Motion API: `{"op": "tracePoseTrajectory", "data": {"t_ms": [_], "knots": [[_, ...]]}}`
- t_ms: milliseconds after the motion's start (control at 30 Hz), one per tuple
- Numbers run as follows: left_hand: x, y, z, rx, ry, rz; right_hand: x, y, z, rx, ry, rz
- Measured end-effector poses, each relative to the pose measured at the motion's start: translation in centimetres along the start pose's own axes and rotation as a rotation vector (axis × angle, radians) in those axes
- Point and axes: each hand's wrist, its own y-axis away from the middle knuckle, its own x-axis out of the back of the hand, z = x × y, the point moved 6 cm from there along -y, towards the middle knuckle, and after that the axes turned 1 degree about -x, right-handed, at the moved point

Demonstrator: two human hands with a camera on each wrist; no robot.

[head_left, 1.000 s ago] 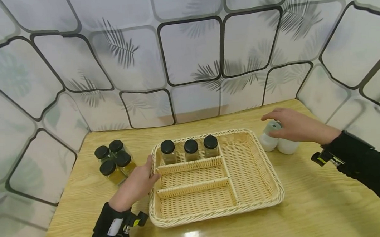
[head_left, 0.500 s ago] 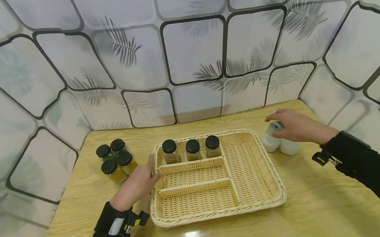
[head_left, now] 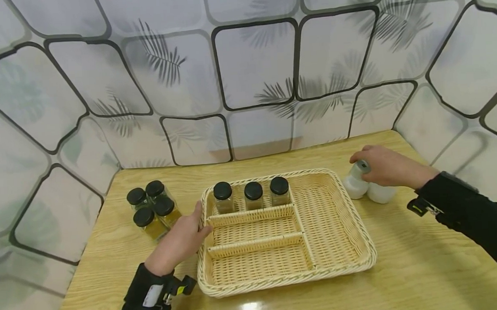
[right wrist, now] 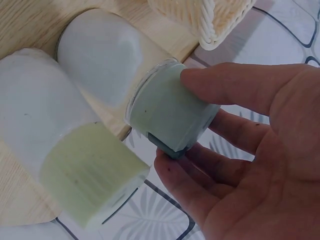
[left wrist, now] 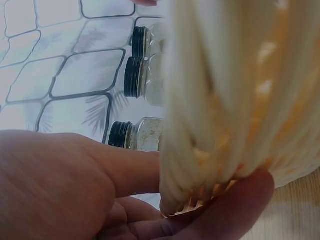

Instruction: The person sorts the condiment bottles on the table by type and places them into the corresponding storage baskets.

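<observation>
My left hand [head_left: 181, 240] grips the left rim of a pale wicker basket [head_left: 286, 278]; in the left wrist view the thumb and fingers pinch its woven edge [left wrist: 200, 150]. Over on the right, my right hand [head_left: 386, 166] pinches the grey-green cap of a seasoning bottle [head_left: 355, 187] with white contents. The right wrist view shows thumb and fingers on opposite sides of that cap [right wrist: 167, 107]. Close beside it stands a second white bottle [head_left: 381, 193], whose yellow-green cap [right wrist: 92, 175] shows in the right wrist view. Three black-lidded glass jars [head_left: 253, 197] stand in the basket's back-left compartment.
Several more black-lidded jars [head_left: 153, 211] cluster on the wooden table [head_left: 102, 270] left of the basket, close to my left forearm. Dividers [head_left: 255, 246] split the basket into compartments. Patterned cloth walls [head_left: 254, 65] border the table at the back and sides.
My right hand's fingers have come in around the bottle's cap and now touch it. The left hand keeps its hold on the basket, and the head view has shifted slightly.
</observation>
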Motion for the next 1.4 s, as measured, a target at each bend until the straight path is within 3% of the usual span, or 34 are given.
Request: {"op": "tracePoseTrajectory", "data": {"t_ms": [633,1100,1400], "knots": [[0.1,-0.2,0.3,-0.024,-0.013,0.013,0.5,0.4,-0.8,0.027,-0.004,0.011],[0.1,-0.1,0.2,-0.025,-0.014,0.006,3.6,0.9,-1.5,0.022,0.046,0.048],[0.1,0.0,0.0,-0.027,-0.009,0.009,5.6,1.7,-2.9,0.023,0.024,0.075]]}}
